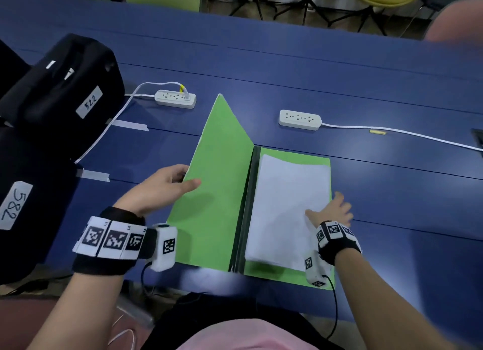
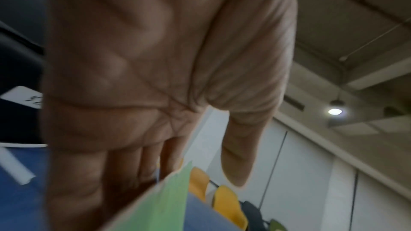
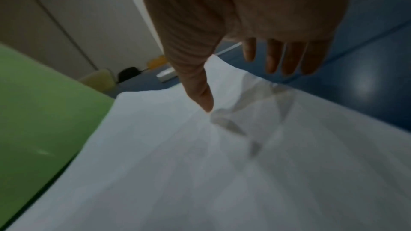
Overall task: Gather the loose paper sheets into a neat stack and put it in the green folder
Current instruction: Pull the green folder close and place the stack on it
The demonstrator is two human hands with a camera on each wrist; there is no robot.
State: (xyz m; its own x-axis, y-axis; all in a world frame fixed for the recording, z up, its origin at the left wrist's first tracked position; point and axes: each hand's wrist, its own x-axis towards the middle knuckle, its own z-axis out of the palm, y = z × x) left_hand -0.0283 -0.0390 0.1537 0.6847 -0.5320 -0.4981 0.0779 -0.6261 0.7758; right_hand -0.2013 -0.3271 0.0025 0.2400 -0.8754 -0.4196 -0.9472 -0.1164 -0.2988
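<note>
The green folder (image 1: 217,193) lies open on the blue table (image 1: 397,198). Its left cover (image 2: 164,205) is raised at a slant. My left hand (image 1: 162,187) is at that cover's outer edge, its straight fingers (image 2: 133,168) behind the cover and its thumb in front, a little apart from it. A white paper stack (image 1: 285,206) rests on the folder's right inner half. My right hand (image 1: 332,211) hovers at the stack's right edge with fingers (image 3: 286,57) spread and straight. Its thumb tip touches the top sheet (image 3: 222,164).
Two white power strips (image 1: 175,99) (image 1: 300,119) lie behind the folder, each with a white cable. Black cases labelled 522 (image 1: 65,88) and 582 (image 1: 28,193) crowd the left side. Tape strips (image 1: 130,126) mark the table. Chairs and tripod legs stand beyond it.
</note>
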